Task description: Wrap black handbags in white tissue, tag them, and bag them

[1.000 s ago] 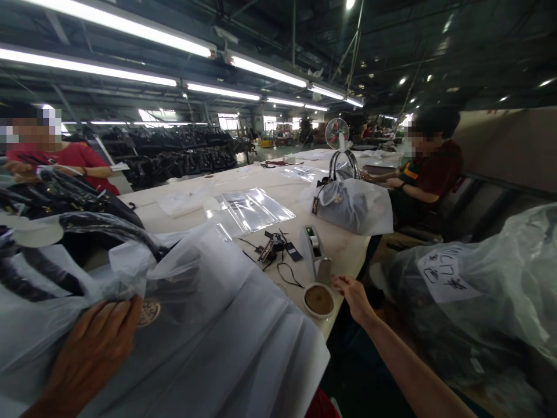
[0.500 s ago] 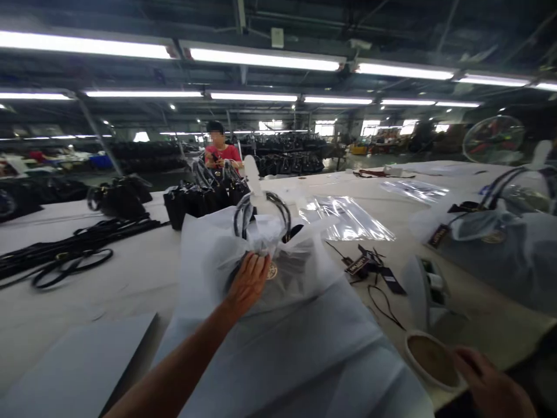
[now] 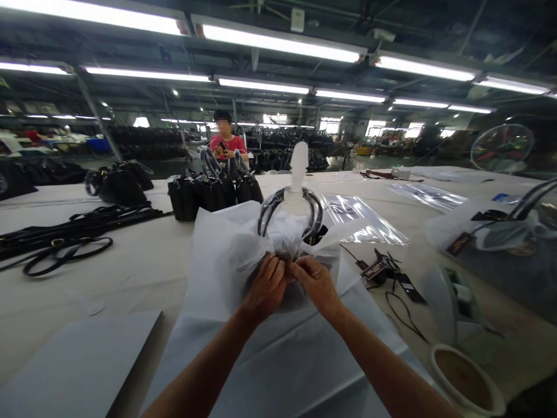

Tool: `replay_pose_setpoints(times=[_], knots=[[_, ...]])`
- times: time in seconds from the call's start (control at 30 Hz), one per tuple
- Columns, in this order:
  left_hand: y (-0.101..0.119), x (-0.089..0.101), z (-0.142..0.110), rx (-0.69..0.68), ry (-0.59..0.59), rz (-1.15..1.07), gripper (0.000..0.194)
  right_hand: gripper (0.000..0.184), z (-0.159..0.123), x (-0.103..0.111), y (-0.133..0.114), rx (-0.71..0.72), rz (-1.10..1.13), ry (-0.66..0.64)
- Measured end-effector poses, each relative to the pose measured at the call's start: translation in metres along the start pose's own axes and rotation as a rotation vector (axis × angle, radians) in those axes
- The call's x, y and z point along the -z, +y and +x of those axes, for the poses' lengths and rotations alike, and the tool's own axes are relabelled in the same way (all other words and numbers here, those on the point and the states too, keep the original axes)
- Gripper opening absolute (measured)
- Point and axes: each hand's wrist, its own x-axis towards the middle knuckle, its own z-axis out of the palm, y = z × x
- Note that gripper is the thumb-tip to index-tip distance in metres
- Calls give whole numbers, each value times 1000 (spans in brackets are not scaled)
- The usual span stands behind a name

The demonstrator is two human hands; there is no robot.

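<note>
A handbag wrapped in a white dust bag (image 3: 226, 255) stands on the table before me, its black plastic-wrapped handles (image 3: 290, 212) poking out of the top. My left hand (image 3: 265, 287) and my right hand (image 3: 315, 283) meet at the gathered neck of the white bag, just under the handles. Fingers of both hands are pinched on the bunched fabric there. More white fabric (image 3: 282, 360) spreads toward me beneath my forearms.
A tape dispenser (image 3: 452, 302) and a small round bowl (image 3: 465, 380) sit at the right, with black hang tags (image 3: 383, 270) and clear plastic bags (image 3: 361, 223) beyond. Black handbags (image 3: 209, 191) and straps (image 3: 65, 238) lie left. A person in red (image 3: 226, 142) works across the table. A grey sheet (image 3: 78, 366) lies near left.
My right hand left the bowl at the table's edge and came up to join the left hand at the bag's neck. The view settled on the wrapped bag.
</note>
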Motion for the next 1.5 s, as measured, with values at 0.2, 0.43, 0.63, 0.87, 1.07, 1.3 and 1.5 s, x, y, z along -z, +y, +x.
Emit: replay_pose_setpoints(times=[0.2, 0.43, 0.63, 0.87, 1.07, 1.3, 1.5], knots=[[-3, 2, -1, 11, 36, -104, 26, 30, 12, -17, 25, -44, -150, 104], [-5, 4, 0, 21, 62, -171, 25, 26, 14, -24, 21, -71, -188, 220], [-8, 10, 4, 65, 33, -159, 26, 24, 17, -24, 19, -116, -313, 233], [-5, 4, 3, 113, -83, 36, 46, 24, 14, -21, 18, -246, -220, 183], [-4, -1, 0, 122, -38, 10, 53, 24, 16, -22, 16, -272, -381, 326], [-12, -3, -2, 70, -99, 2, 57, 29, 12, -20, 8, -306, -771, 214], [-19, 3, -2, -10, -161, 38, 49, 26, 14, -15, 9, -383, -701, 189]])
